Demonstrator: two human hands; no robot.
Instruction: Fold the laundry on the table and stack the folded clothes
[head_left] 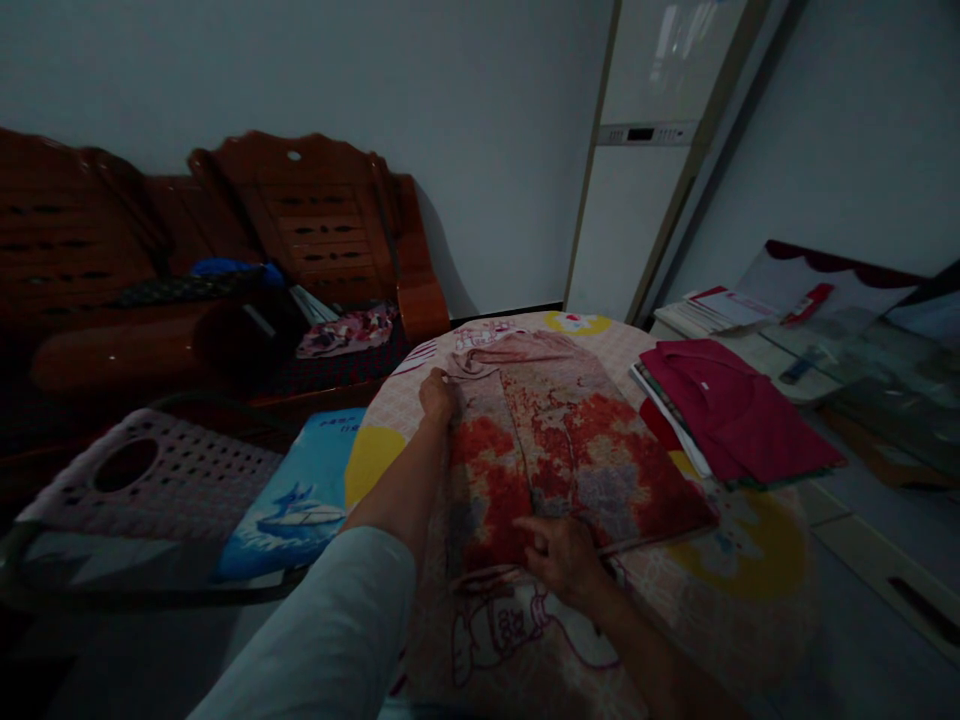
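Garment on a cloth-covered round table (735, 625), seen from the wearer's head, left to right. At far left stand carved wooden seats (300, 220); nearer, a woven chair (172, 470) carries a blue packet (300, 500) beside the table. The left hand (437, 397), its arm in a pale sleeve (322, 620), reaches to the far left edge of the patterned garment (547, 440), touching it just beside the gathered neckline (469, 365). Its fingers are bent at the fabric edge; a pinch seems likely, but cannot be confirmed in the dim light. The garment lies flat on the table, ahead of the wearer and mostly to the right of the left hand; its long axis appears to run from near to far, as does the dark line down its front. The right hand (562, 560) rests at the near edge, index finger extended and the others curled; whether it grips fabric cannot be told. Key relation: the 2 hands mark opposite ends of this axis, the left nearer the neckline, the right nearer the hem. Further right lies 1 folded stack (742, 410), topped in magenta, just beside the garment.
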